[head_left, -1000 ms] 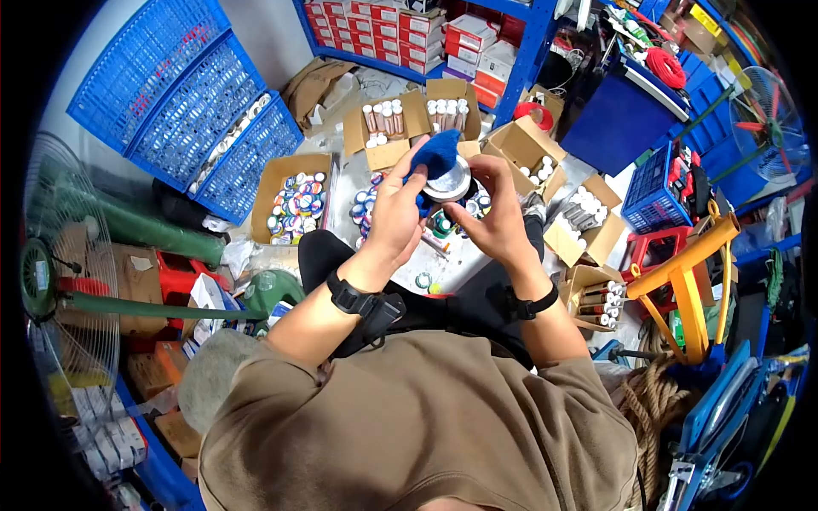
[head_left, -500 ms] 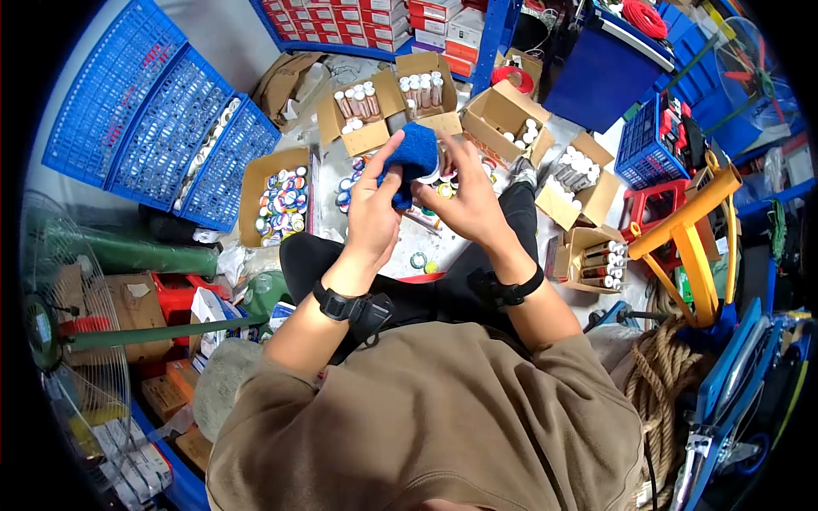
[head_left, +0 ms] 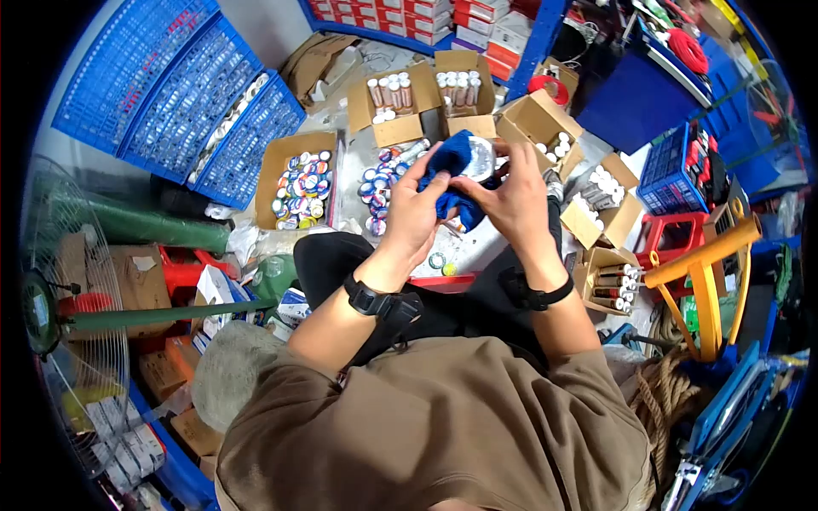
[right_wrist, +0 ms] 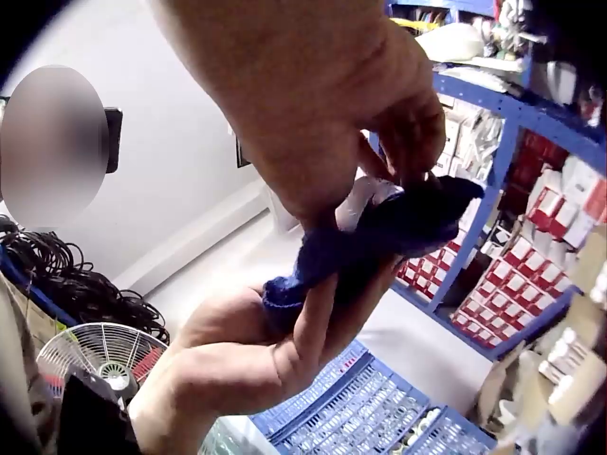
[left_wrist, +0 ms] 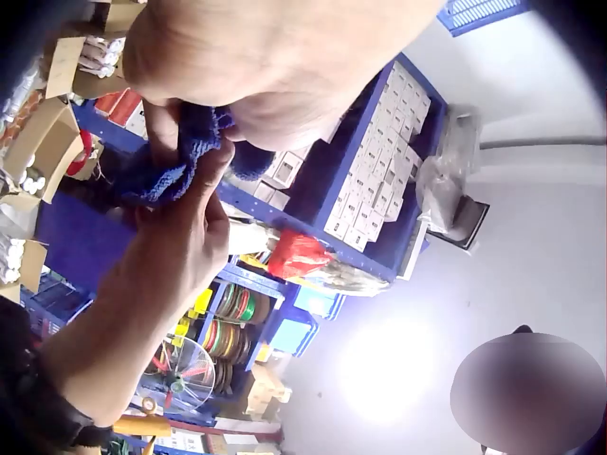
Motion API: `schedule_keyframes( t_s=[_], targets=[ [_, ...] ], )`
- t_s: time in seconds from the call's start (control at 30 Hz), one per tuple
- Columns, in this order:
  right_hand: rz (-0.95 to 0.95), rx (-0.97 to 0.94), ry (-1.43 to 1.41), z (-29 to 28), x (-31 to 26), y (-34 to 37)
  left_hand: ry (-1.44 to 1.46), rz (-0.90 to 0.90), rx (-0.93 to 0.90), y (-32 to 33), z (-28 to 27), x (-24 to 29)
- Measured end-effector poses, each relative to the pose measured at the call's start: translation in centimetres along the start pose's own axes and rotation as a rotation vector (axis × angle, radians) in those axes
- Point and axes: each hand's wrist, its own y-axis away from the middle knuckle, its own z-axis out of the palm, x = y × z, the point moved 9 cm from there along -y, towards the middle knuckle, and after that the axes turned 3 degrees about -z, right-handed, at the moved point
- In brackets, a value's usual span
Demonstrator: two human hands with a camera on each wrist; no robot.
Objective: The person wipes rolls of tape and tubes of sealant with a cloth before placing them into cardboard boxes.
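Observation:
In the head view my left hand (head_left: 412, 211) holds a bunched blue cloth (head_left: 451, 158), thumb across it. My right hand (head_left: 518, 198) grips a round, shiny, clear-and-silver piece (head_left: 481, 159) by its near right side; its exact kind cannot be told. The cloth lies against the left edge of this piece. The left wrist view shows the knitted blue cloth (left_wrist: 175, 180) between both hands, with the right hand's thumb and finger at it. In the right wrist view the dark blue cloth (right_wrist: 398, 227) covers most of the round piece.
Tins with coloured labels fill a carton (head_left: 270, 175) on the left; more tins (head_left: 375, 192) lie on the floor before me. Cartons of white-capped tubes (head_left: 399, 132) stand ahead and right. Blue crates (head_left: 166, 94), standing fans and a yellow metal frame (head_left: 703, 289) flank me.
The cloth covered much of the round piece half a second ago; now it is bunched to the left and the piece's face shows. The right fingers have shifted around its edge.

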Motion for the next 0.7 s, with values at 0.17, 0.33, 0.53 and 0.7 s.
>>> schedule_keyframes(
  t_s=[0.17,0.33,0.53,0.7],
  targets=[
    [0.170,-0.075,-0.373,5.6,2.4,-3.2,0.133,0.053,0.042,-3.1,-4.1,1.8],
    [0.340,0.057,-0.713,12.9,5.9,-8.5,0.288,0.193,0.121,-8.3,-11.0,7.0],
    [0.586,-0.253,-0.709,35.1,10.6,-8.3,0.434,0.391,0.261,-14.4,-22.5,11.1],
    [0.177,-0.488,-0.550,55.1,9.0,0.4,0.465,0.388,0.353,-17.0,-30.0,7.5]
  ],
)
